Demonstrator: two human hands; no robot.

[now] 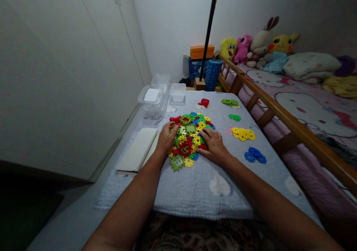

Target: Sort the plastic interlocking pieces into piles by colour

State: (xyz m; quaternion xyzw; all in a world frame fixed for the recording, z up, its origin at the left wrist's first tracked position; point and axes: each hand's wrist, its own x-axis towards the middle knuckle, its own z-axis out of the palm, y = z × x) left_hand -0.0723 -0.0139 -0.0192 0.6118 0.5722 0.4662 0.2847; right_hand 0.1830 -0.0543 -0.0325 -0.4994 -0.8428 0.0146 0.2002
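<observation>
A heap of plastic interlocking building pieces [190, 129] in red, yellow, green and blue lies mid-table. At the heap's left side rests my left hand [167, 136], its fingers touching the pieces. Against the right side lies my right hand [213, 144], fingers spread over the edge of the heap. Neither hand visibly lifts a piece. Sorted groups sit to the right: yellow discs [243, 134], blue discs [255, 155], green discs [234, 117] and light-green pieces [230, 102]. Red pieces [204, 102] lie beyond the heap.
Clear plastic containers [177, 96] stand at the table's back left. A folded cream board [137, 150] lies left of my left arm. The wooden bed rail [267, 119] runs along the right side. Behind the table rises a black pole [208, 35].
</observation>
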